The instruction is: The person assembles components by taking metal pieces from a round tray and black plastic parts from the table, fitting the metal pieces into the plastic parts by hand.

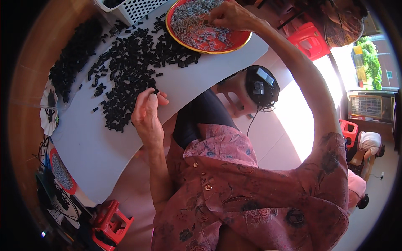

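My left hand is raised at the near edge of the pale table, beside the heap of small black plastic parts. Pinched between its thumb and fingertips is one small black plastic part. Far to the right, my right hand reaches down into a red round tray with a yellow rim. Many small silvery metal pieces, too small to name surely, lie in that tray. My right fingers are drawn together among them; what they hold, if anything, is hidden.
A white perforated basket stands at the table's far side. Another red tray of metal pieces sits at the left. Red stools stand around. A black round object with a small camera is beyond the near edge. Other people sit at right.
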Motion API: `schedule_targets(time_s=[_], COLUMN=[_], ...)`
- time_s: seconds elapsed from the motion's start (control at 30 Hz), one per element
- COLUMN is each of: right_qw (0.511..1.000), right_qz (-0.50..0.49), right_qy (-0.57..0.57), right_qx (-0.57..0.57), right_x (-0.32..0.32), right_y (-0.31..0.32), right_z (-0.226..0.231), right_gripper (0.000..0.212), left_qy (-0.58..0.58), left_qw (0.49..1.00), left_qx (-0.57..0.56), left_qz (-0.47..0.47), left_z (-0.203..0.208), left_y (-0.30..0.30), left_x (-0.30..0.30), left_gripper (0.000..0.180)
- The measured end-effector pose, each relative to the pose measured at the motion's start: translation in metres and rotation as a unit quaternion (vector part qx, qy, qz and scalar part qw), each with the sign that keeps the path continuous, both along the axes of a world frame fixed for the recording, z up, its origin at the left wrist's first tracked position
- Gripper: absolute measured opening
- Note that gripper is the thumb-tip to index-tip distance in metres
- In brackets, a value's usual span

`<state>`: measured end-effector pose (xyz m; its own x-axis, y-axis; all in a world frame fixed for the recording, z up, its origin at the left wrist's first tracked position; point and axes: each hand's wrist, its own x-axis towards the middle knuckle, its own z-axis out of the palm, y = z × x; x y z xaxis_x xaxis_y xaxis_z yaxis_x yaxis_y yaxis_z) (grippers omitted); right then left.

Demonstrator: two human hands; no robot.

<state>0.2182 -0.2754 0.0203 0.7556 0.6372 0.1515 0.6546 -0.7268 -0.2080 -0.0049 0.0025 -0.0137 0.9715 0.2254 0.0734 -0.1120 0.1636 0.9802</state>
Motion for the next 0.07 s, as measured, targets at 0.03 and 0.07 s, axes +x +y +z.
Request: schedule_targets(time_s=[0.03,0.07], right_qw=[1.000,1.000], right_qz=[0.007,0.013], right_qy=[-0.006,-0.010], right_qx=[0.002,0.005], right_x=[0.0007,0.0001], right_y=[-0.0014,-0.0025], right_z=[-0.0006,-0.0010], right_gripper=[0.015,0.016], left_qy=[0.000,0.000], left_qw=[1.000,1.000], left_qx=[0.000,0.001], left_qz=[0.001,0.002], left_z=[-0.0006,-0.0018], left_y=[0.0007,0.0012], left_x=[-0.0002,-0.0007], left_gripper=[0.025,0.026])
